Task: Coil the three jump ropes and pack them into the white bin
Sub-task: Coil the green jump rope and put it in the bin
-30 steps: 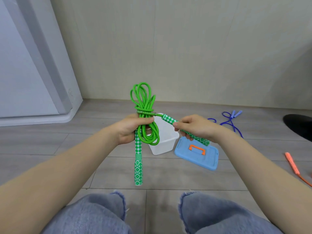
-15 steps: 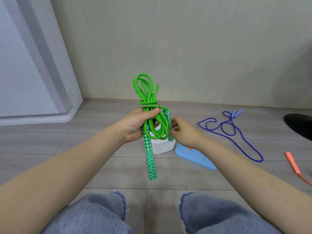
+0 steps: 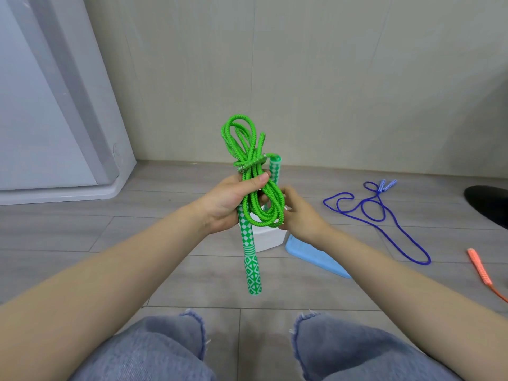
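Green jump rope (image 3: 248, 171), coiled, is held upright above the white bin (image 3: 268, 239): left hand (image 3: 228, 204) clenches coil and patterned handle; right hand (image 3: 298, 213) touches the loops, its grip hidden.

Single view only: wide-angle head camera, worn by seated person, aimed forward and down. Near field: own forearms and both knees in blue jeans (image 3: 170, 350) at bottom edge. Hands meet at frame centre, close to lens, raised above floor (image 3: 82, 237). Far field: wall (image 3: 302, 78) straight ahead, meeting floor at mid-height. White appliance (image 3: 55, 119) at left edge. Straight lines bow near borders. No second view, so nothing shared.
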The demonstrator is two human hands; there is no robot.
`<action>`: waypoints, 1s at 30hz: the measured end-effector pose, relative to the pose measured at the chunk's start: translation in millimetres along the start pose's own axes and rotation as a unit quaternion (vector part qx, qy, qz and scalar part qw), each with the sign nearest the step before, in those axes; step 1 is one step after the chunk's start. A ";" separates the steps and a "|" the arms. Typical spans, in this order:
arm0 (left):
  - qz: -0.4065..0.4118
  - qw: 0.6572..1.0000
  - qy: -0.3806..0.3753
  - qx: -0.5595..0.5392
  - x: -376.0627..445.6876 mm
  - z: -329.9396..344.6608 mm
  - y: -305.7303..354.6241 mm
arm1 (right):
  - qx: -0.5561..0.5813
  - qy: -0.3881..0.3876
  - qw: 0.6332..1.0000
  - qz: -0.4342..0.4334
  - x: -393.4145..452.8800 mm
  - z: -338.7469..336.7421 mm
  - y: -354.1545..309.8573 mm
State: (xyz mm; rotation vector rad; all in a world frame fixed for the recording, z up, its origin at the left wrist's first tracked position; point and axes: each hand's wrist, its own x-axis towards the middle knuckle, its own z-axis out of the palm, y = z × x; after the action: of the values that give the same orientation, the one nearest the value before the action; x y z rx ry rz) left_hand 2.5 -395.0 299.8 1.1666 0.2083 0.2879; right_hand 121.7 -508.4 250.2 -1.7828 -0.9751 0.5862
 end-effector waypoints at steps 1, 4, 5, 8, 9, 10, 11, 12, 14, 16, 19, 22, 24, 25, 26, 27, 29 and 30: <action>0.002 1.000 0.004 0.000 -0.2 0.6 -0.1 | 0.026 0.001 1.000 -0.003 0.3 0.7 -1.8; 0.019 0.999 0.029 -0.008 1.8 -0.7 0.5 | 0.094 -0.007 0.996 -0.001 0.4 0.0 -8.5; 0.027 0.999 0.036 -0.006 2.8 -2.2 0.9 | 0.127 -0.006 0.992 0.003 0.7 -0.4 -10.4; 0.056 0.996 0.052 0.034 6.6 -5.1 -1.4 | 0.223 -0.004 0.974 0.031 0.1 -3.3 -19.1; 0.065 0.995 0.061 0.050 7.9 -4.7 -2.9 | 0.256 -0.019 0.966 0.037 -1.2 -5.4 -22.7; 0.073 0.993 0.073 0.059 9.6 -4.1 -4.4 | 0.286 -0.040 0.957 0.039 -1.9 -7.6 -25.5; 0.081 0.991 0.086 0.061 11.1 -3.4 -5.3 | 0.310 -0.060 0.948 0.038 -3.1 -9.4 -28.0; 0.088 0.989 0.099 0.058 12.7 -3.5 -5.9 | 0.317 -0.074 0.945 0.035 -3.5 -9.9 -29.2; 0.097 0.987 0.118 0.046 15.4 -4.3 -6.4 | 0.272 -0.073 0.959 0.027 -2.6 -6.9 -28.3; 0.101 0.986 0.122 0.050 16.6 -4.8 -6.9 | 0.190 -0.041 0.981 0.026 -0.3 -1.5 -24.0; 0.105 0.983 0.122 0.084 17.3 -5.3 -9.4 | 0.198 -0.004 0.980 0.031 0.8 0.9 -20.7; 0.107 0.983 0.116 0.090 18.4 -6.9 -12.6 | 0.282 0.012 0.958 0.043 2.5 -4.0 -20.5; 0.116 0.982 0.110 0.102 18.7 -5.7 -14.5 | 0.275 0.018 0.960 0.043 3.9 -6.9 -20.1; 0.120 0.981 0.108 0.109 18.6 -4.6 -15.0 | 0.271 0.019 0.961 0.045 4.0 -8.0 -20.0; 0.124 0.980 0.106 0.114 18.9 -3.9 -15.6 | 0.269 0.019 0.962 0.048 3.4 -8.8 -20.5; 0.126 0.980 0.105 0.116 19.0 -2.9 -15.8 | 0.267 0.018 0.962 0.051 3.0 -9.3 -20.6; 0.127 0.980 0.108 0.112 19.7 -3.0 -15.7 | 0.267 0.022 0.962 0.051 2.1 -7.7 -22.0; 0.127 0.980 0.111 0.108 20.2 -3.5 -15.5 | 0.264 0.029 0.963 0.049 2.3 -5.6 -22.7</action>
State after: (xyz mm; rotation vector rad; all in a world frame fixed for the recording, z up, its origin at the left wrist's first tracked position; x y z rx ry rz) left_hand 22.3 -390.9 283.9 1.3782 0.2910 0.6344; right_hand 119.2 -505.0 273.3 -1.3629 -0.6150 0.7699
